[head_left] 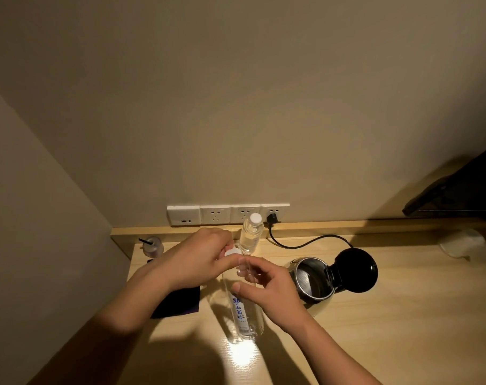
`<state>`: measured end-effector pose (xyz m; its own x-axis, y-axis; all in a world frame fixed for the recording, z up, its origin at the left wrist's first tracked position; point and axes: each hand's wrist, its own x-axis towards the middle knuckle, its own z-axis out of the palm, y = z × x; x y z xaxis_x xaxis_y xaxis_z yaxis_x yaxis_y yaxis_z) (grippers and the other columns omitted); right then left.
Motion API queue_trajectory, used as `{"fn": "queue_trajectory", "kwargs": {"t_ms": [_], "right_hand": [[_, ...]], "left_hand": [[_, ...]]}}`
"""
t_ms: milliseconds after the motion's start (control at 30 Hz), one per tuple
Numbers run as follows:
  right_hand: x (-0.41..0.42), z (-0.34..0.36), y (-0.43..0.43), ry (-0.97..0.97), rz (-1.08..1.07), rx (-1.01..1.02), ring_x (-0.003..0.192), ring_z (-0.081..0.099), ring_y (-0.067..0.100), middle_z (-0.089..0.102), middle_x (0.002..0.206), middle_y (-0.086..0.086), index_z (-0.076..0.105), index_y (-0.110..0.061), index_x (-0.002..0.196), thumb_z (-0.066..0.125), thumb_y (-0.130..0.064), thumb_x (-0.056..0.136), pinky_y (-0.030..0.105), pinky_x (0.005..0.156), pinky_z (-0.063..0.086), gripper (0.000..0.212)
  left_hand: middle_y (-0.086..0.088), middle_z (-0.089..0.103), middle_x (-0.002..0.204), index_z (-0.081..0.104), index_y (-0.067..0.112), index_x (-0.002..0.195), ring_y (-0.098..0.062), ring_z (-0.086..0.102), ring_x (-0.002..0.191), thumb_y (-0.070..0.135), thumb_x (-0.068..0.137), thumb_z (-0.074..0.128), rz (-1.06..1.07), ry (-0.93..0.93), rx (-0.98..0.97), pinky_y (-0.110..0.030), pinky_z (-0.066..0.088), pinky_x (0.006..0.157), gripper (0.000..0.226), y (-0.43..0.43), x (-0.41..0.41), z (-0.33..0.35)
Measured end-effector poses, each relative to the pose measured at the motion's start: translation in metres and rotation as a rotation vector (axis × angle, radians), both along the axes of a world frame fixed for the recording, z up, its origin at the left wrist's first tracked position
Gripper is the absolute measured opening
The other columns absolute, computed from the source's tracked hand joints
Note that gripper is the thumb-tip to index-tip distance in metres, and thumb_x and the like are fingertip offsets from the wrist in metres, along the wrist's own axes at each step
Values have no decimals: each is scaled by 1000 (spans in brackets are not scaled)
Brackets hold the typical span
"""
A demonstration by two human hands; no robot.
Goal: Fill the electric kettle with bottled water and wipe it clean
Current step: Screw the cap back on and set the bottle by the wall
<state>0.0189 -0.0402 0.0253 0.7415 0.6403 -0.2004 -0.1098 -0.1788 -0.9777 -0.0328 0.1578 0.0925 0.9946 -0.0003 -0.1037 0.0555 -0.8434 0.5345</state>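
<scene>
Fingers of the left hand [197, 259] are pinching the white cap [232, 252] atop the bottle [243, 309], the right hand [267, 290] is gripping its neck, the open kettle [314, 279] is standing just right, desk [403, 315] beyond lying bare.

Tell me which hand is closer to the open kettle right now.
Right. The right hand grips the near bottle just left of the kettle; the left hand, holding the cap, is farther left, beyond the bottle.

Kettle [314, 282] stands right of near bottle [243, 309].
</scene>
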Motion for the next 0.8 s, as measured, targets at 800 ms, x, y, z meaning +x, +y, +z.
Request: {"fn": "queue_trajectory", "kwargs": {"t_ms": [800], "right_hand": [[32,1,29,-8,119,55,127,64,13,71,133,0,62,-23,138,79,-1,87,34,109,51,58]], "left_hand": [[14,62,139,48,47,142,-10,61,126,34,77,86,330,24,-712,-46,52,107,77,8,-43,-93]]}}
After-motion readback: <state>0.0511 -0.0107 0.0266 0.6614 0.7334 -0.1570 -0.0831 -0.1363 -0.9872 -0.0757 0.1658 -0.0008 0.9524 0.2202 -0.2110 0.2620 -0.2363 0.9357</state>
